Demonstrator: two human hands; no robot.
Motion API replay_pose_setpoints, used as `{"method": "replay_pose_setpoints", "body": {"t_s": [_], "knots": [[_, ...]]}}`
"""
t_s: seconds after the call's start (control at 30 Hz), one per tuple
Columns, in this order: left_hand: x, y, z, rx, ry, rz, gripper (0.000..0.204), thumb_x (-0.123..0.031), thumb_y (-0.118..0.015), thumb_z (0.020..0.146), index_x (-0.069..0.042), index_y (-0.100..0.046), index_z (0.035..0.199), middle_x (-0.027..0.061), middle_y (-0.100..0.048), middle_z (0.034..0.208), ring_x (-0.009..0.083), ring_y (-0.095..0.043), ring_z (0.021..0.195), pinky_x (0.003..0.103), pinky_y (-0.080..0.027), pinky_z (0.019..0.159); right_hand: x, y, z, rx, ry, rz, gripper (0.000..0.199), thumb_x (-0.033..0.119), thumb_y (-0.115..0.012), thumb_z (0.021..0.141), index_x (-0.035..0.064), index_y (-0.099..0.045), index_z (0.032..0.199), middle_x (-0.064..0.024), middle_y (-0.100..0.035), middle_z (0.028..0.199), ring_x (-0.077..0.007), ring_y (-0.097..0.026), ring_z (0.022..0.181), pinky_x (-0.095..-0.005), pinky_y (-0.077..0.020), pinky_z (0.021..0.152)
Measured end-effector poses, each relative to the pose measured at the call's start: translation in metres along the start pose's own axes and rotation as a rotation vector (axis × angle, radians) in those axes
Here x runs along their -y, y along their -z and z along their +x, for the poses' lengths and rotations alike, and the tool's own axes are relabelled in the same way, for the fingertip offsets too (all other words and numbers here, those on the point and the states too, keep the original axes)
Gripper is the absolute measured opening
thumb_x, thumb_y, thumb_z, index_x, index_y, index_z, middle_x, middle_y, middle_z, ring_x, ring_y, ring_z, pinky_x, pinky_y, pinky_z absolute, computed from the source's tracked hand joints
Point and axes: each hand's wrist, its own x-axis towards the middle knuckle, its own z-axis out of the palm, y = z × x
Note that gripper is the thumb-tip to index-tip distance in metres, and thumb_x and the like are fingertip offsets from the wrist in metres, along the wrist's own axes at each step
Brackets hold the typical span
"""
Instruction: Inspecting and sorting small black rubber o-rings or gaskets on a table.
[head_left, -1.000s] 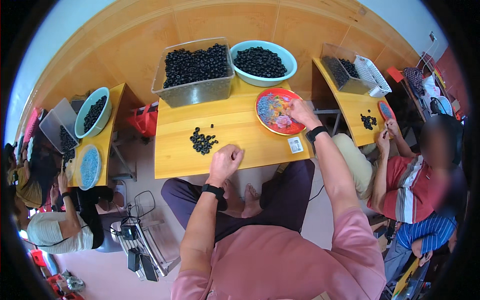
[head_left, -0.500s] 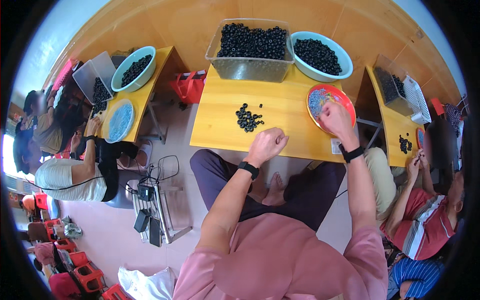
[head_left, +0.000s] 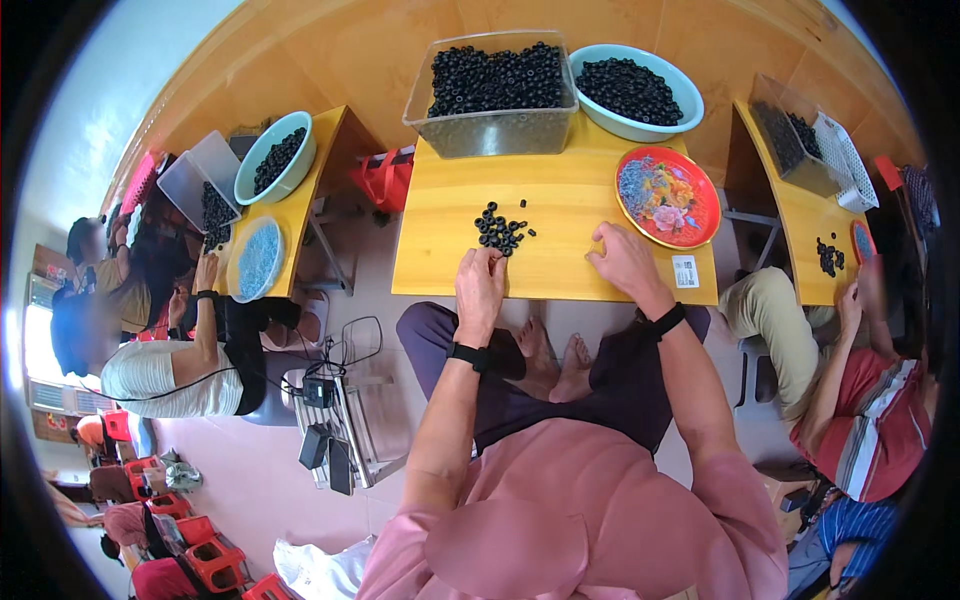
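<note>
A small heap of black rings [head_left: 497, 228] lies on the yellow table [head_left: 570, 190] in front of me. At its near edge is my left hand [head_left: 480, 288], with thumb and fingertips closed against a black ring. My right hand [head_left: 627, 263] rests low over the table's right part, its fingers curled together; anything pinched in them is too small to make out. Just beyond it stands a round red flowered tray [head_left: 697, 232]. Small blue-grey pieces [head_left: 634, 183] are gathered on the tray's left side.
A clear plastic bin [head_left: 490, 135] and a light-blue basin [head_left: 640, 128], both full of black rings, stand at the table's back. A white label [head_left: 685, 271] sits near the front right corner. People work at tables on both sides. A metal stand [head_left: 345, 430] with cables is on the floor.
My right hand has left the red tray and come down to the left, onto the table's front. My left hand has moved left to the heap of rings.
</note>
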Motion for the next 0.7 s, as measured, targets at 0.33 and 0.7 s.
{"method": "replay_pose_setpoints", "body": {"t_s": [0.33, 0.7], "knots": [[-0.011, -0.007, 0.008, -0.021, -0.041, 0.076, 0.016, -0.01, -0.073, 0.087, -0.001, -0.069, 0.101, 0.0166, -0.062, 0.087, 0.0355, -0.063, 0.083, 0.044, -0.052, 0.076, -0.005, -0.012, -0.009, -0.104, -0.079, 0.215, 0.025, 0.019, -0.08, 0.079, 0.0057, -0.064, 0.094, -0.0101, -0.064, 0.083, -0.0289, -0.065, 0.073, -0.0417, -0.0501, 0.065], [-0.011, -0.007, 0.007, 0.004, -0.052, 0.083, 0.021, -0.015, -0.076, 0.085, -0.003, -0.069, 0.101, 0.0135, -0.061, 0.082, 0.0325, -0.062, 0.08, 0.043, -0.052, 0.074, -0.006, -0.013, -0.013, -0.153, -0.054, 0.246, 0.019, 0.015, -0.077, 0.082, 0.0045, -0.065, 0.093, -0.0108, -0.068, 0.088, -0.0286, -0.068, 0.075, -0.0408, -0.0525, 0.067]]}}
